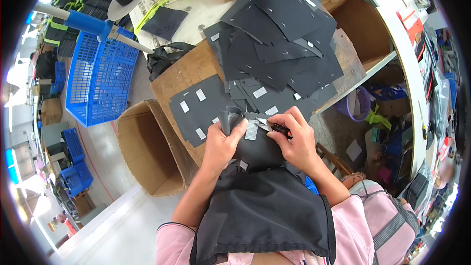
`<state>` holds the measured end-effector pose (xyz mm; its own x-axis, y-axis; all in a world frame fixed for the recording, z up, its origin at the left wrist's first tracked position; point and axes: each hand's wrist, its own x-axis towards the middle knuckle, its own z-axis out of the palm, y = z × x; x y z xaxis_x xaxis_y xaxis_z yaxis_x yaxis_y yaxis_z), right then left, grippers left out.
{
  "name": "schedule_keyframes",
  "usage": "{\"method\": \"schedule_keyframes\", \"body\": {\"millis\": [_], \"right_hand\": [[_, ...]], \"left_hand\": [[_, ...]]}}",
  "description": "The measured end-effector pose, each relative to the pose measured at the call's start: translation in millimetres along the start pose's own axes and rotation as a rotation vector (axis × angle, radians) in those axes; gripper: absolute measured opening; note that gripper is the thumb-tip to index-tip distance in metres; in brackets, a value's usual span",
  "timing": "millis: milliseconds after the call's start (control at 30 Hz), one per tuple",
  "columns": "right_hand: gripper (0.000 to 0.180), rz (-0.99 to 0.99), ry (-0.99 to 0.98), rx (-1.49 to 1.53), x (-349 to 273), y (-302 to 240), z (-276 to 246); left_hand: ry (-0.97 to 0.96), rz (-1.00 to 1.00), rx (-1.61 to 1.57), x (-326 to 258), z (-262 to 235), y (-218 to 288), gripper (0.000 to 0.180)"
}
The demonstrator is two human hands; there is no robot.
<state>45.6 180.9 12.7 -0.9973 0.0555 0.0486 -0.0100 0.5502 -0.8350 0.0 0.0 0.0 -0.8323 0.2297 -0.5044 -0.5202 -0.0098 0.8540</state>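
Head view: left hand [222, 143] pinches folded dark fabric piece [255, 149] at its upper edge, over the lap. Right hand [294, 140], closed on small snips [272, 127], touches fabric's right side beside white label [251, 130].

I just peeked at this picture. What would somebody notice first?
Probably the big heap of black fabric pieces with little white tags, spread over the brown board at top centre. Just below it, the left hand pinches a dark piece while the right hand holds small snips. A bright blue basket sits at left.
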Motion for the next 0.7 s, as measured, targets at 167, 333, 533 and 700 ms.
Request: {"method": "schedule_keyframes", "body": {"millis": [167,333,533,700], "right_hand": [[0.024,-0.016,0.002,-0.006,-0.2,4.7,-2.1],[0.027,-0.085,0.016,-0.022,3.7,7.6,2.0],[0.027,-0.322,0.138,-0.174,5.4,11.8,5.8],[0.027,-0.298,0.1,-0.202,4.5,9.2,5.1]], "left_hand": [[0.067,0.082,0.055,0.0,5.2,3.5,0.021],[0.065,0.117,0.176,-0.8,2.5,0.1,0.023],[0.048,0.042,0.093,-1.9,6.0,8.6,0.022],[0.038,-0.007,-0.052,-3.4,6.3,11.1,0.018]]}}
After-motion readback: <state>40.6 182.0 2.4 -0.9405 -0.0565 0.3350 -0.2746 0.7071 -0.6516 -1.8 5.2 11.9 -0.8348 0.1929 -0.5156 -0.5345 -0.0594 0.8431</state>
